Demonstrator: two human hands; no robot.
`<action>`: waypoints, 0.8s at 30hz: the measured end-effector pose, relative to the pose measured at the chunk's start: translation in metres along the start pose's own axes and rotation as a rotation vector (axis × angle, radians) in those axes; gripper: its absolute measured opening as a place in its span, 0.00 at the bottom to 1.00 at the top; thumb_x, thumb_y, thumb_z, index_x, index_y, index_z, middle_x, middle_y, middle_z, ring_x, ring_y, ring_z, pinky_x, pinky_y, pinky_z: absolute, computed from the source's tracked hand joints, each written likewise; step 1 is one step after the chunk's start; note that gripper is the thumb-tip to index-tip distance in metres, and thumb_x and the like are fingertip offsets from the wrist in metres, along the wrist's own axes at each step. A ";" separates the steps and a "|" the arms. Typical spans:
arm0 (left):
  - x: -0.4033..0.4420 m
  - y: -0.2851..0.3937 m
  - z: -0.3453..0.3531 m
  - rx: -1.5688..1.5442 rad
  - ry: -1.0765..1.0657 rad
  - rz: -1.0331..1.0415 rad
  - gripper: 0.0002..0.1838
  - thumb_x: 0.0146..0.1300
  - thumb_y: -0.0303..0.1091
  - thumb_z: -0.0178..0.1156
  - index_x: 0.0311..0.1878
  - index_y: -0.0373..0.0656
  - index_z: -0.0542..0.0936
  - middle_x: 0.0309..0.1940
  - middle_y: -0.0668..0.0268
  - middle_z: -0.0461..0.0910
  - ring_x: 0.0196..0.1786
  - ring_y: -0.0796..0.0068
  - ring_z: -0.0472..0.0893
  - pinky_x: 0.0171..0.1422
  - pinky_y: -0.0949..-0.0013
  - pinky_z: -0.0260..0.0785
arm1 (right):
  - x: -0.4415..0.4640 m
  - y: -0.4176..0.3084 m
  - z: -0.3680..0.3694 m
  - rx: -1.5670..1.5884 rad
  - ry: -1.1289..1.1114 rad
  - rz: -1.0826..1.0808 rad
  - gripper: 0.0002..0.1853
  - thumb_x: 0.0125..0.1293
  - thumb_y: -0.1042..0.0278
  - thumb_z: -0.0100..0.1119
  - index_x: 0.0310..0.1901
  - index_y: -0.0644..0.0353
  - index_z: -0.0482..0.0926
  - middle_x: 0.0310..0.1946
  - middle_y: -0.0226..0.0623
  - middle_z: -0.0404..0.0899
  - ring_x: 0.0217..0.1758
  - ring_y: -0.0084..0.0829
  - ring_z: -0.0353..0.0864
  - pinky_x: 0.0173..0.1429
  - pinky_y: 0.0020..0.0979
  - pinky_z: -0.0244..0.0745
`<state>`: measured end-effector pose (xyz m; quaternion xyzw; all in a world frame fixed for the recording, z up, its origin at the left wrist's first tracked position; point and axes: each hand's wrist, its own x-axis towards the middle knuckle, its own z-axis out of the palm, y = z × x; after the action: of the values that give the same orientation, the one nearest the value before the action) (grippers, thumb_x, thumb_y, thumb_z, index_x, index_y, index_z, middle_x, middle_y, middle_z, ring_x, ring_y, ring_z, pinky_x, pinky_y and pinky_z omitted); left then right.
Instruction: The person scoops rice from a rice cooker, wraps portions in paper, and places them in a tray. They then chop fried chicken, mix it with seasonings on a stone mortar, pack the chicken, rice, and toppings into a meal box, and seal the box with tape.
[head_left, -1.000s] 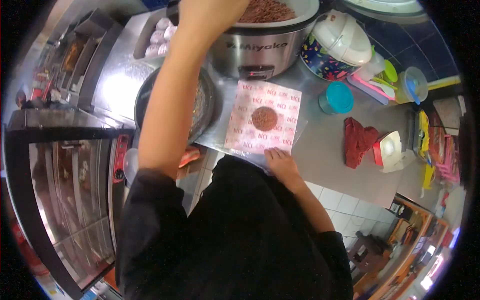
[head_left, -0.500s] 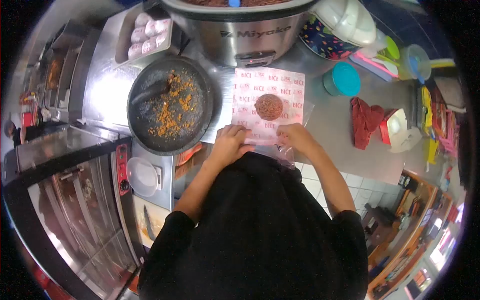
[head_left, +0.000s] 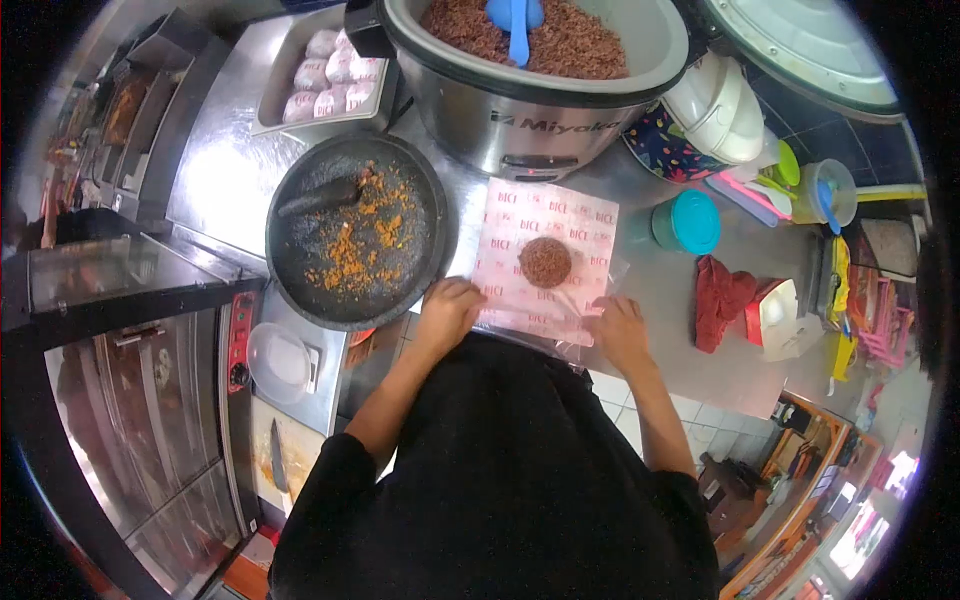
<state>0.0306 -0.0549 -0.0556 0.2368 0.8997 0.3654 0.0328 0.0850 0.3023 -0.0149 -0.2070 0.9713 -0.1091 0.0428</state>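
A pink and white printed paper lies on the steel counter, with a round mound of reddish-brown rice near its middle. At the paper's lower left corner is my left hand, its fingers closed on the edge. My right hand pinches the lower right corner, where the paper is slightly creased. Clear plastic shows beneath the paper's near edge. Behind it, a large Miyako cooker holds more rice with a blue scoop resting in it.
To the left are a stone mortar with orange crumbs and a pestle, and a metal tray of wrapped bundles. On the right stand a teal-lidded tub, a red cloth and an open box. A knife lies at lower left.
My left hand has come down from the cooker to the paper's left corner, and the blue scoop now rests in the rice. My right hand stays by the near edge, now at the right corner.
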 end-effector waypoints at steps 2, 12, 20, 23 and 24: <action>-0.006 0.006 -0.004 -0.020 0.085 0.013 0.08 0.56 0.27 0.68 0.40 0.44 0.87 0.42 0.61 0.85 0.54 0.53 0.81 0.63 0.52 0.71 | -0.003 -0.016 -0.017 0.067 0.077 -0.012 0.11 0.56 0.62 0.73 0.41 0.48 0.89 0.54 0.32 0.82 0.64 0.39 0.76 0.66 0.47 0.72; 0.049 0.004 0.025 -0.357 0.071 -0.638 0.18 0.72 0.43 0.64 0.38 0.34 0.85 0.25 0.57 0.84 0.28 0.71 0.81 0.34 0.62 0.71 | 0.036 0.015 0.038 1.120 0.242 0.825 0.14 0.70 0.64 0.68 0.48 0.66 0.87 0.33 0.32 0.88 0.33 0.18 0.80 0.40 0.27 0.78; 0.053 0.034 0.032 -0.070 0.192 -0.693 0.24 0.66 0.49 0.66 0.55 0.39 0.82 0.41 0.56 0.86 0.46 0.49 0.83 0.56 0.50 0.73 | 0.030 0.005 0.054 0.884 0.250 0.944 0.17 0.69 0.57 0.70 0.39 0.67 0.87 0.27 0.29 0.84 0.32 0.16 0.78 0.38 0.27 0.75; 0.076 0.077 0.025 0.270 0.266 -0.151 0.33 0.62 0.52 0.67 0.66 0.43 0.75 0.59 0.53 0.79 0.63 0.47 0.76 0.71 0.42 0.62 | 0.042 -0.006 0.022 0.893 0.185 1.032 0.18 0.68 0.55 0.71 0.38 0.67 0.86 0.25 0.31 0.82 0.31 0.17 0.78 0.36 0.28 0.74; 0.085 0.086 0.030 0.302 0.176 0.002 0.35 0.62 0.54 0.67 0.67 0.45 0.74 0.62 0.51 0.76 0.66 0.45 0.72 0.72 0.38 0.57 | 0.045 -0.010 0.017 0.907 0.133 1.090 0.19 0.68 0.55 0.71 0.38 0.67 0.85 0.23 0.32 0.81 0.30 0.17 0.78 0.35 0.29 0.74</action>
<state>-0.0028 0.0556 -0.0096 0.2070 0.9434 0.2457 -0.0826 0.0499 0.2718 -0.0312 0.3536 0.7960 -0.4779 0.1141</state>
